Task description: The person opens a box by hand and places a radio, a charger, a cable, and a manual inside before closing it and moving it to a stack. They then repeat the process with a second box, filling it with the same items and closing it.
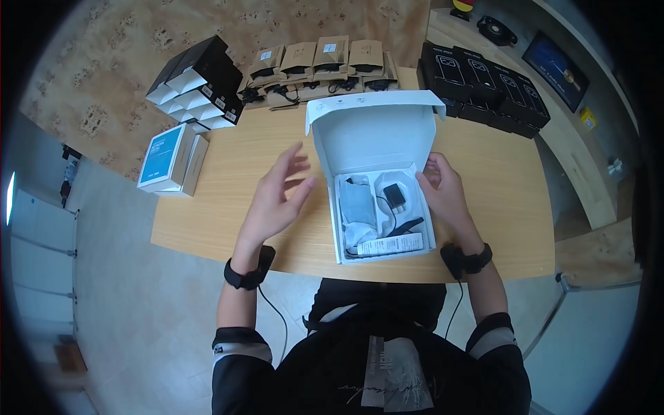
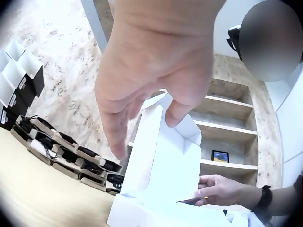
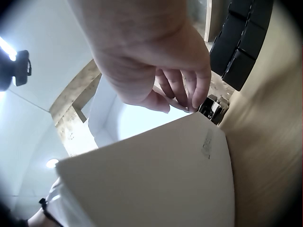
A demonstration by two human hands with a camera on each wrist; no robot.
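Observation:
A white cardboard box (image 1: pixel 335 228) stands on the table with its lid (image 1: pixel 377 135) raised. Inside, at the left, lies a bagged item (image 1: pixel 356 203); a black power adapter (image 1: pixel 393 195) with a cable sits in a moulded recess at the right. Along the front edge is a white printed strip (image 1: pixel 389 245), with a dark slim piece (image 1: pixel 406 227) above it. My left hand (image 1: pixel 274 194) hovers left of the box, fingers spread and holding nothing. At the box's right rear corner, my right hand (image 1: pixel 446 190) grips the edge near the lid's side flap between thumb and curled fingers.
Brown open cartons (image 1: pixel 299 59) with black cables line the back. Black boxes (image 1: pixel 484 86) are grouped at the back right, black-and-white boxes (image 1: pixel 197 83) at the back left. Blue-and-white boxes (image 1: pixel 166 159) stand on the left edge. Cables (image 1: pixel 277 315) hang from both wrists.

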